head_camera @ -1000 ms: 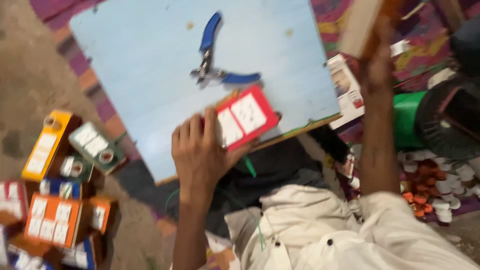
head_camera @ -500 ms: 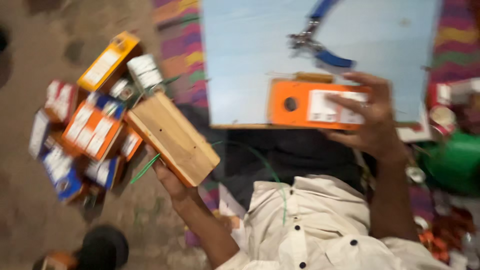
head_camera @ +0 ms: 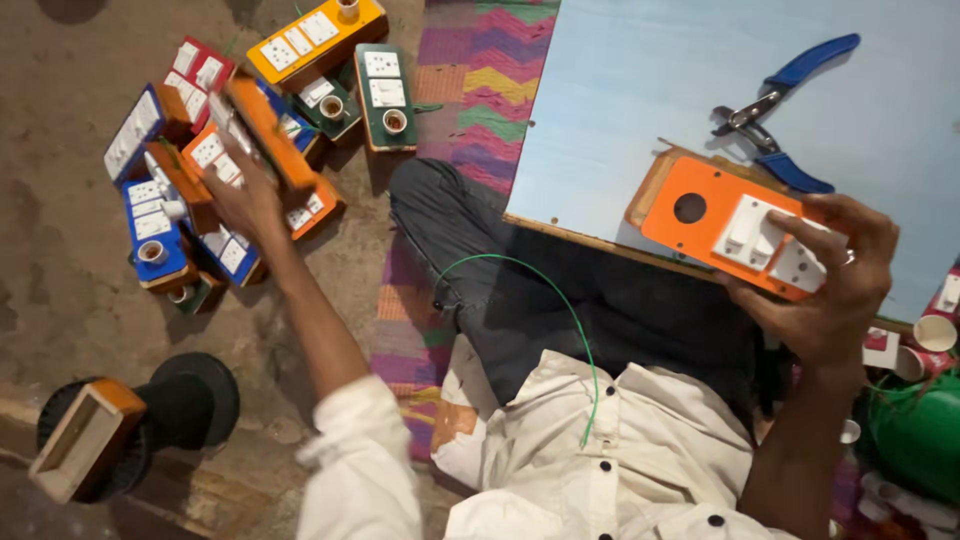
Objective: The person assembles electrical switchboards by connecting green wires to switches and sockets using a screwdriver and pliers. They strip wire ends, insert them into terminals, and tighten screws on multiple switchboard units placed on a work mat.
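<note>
My right hand grips an orange switch board with white switches and a round hole, resting it on the near edge of a light blue work board. Blue-handled pliers lie on that board just beyond it. My left hand reaches out to the left, over a pile of coloured switch boards on the floor. It holds an orange-faced wooden switch box tilted on top of the pile.
A green wire loops over my lap. A striped woven mat lies under the work board. A black round stand with a wooden box sits at the lower left. A green container and paper cups are at the right.
My left hand has carried the wooden box from beside my lap out to the pile on the left. My right hand still holds the orange switch board on the blue board.
</note>
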